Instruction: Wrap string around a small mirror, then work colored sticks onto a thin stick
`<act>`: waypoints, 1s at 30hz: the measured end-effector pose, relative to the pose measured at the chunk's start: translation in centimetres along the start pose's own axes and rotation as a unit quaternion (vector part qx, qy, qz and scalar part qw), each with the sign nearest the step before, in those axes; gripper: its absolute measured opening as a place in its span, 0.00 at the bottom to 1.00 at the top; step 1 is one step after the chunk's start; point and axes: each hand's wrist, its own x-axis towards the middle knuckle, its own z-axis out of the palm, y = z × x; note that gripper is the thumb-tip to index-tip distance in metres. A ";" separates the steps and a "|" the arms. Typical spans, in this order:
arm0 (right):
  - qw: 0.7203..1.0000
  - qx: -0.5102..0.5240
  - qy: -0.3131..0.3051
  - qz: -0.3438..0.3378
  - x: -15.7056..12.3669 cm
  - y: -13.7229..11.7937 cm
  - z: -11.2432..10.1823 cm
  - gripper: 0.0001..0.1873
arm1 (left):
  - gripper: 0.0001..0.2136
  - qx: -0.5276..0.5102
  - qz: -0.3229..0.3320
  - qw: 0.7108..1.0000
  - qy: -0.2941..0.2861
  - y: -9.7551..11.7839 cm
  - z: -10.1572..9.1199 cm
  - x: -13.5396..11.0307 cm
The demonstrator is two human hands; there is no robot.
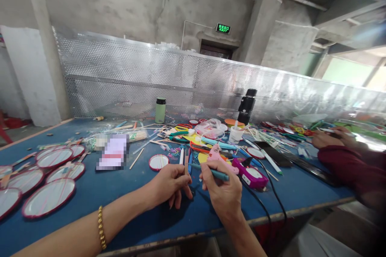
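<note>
My left hand (pixel 169 184) pinches a flat wooden stick (pixel 186 162), which points away from me. In my right hand (pixel 224 194) is a teal marker pen (pixel 220 174), gripped as if for writing. The pen's tip is at the stick's right edge, and I cannot tell whether it touches. Beyond my left hand lies a small round white disc with a red rim (pixel 159 162). A white pen (pixel 181 156) and a blue pen (pixel 190 160) lie just past the stick. A pink glue gun (pixel 215 153) rests beyond my right hand.
Larger red-rimmed discs (pixel 50 198) lie at the left, near a phone (pixel 112 151). A green flask (pixel 161 110) and a black bottle (pixel 247 106) stand at the back. A purple box (pixel 250 174) has black cables beside it. Another person's sleeve (pixel 340 160) is at the right.
</note>
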 end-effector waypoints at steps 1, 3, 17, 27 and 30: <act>1.000 0.000 0.001 -0.001 0.0 0.0 0.0 0.08 | 0.12 -0.001 -0.001 1.000 -0.001 0.0 0.0 0.0; 1.000 -0.003 0.001 -0.002 0.0 0.0 0.0 0.08 | 0.11 -0.002 -0.002 1.000 -0.001 0.1 0.0 0.1; 0.999 -0.016 0.005 -0.028 0.1 0.1 0.1 0.08 | 0.12 0.003 0.002 1.000 0.002 0.2 0.1 0.0; 0.999 -0.016 -0.002 -0.042 0.0 0.0 0.1 0.08 | 0.12 0.003 0.001 1.000 0.001 0.1 0.0 0.0; 0.998 -0.019 -0.020 -0.050 0.0 -0.2 0.2 0.08 | 0.12 0.005 0.003 1.000 0.002 0.0 0.0 0.0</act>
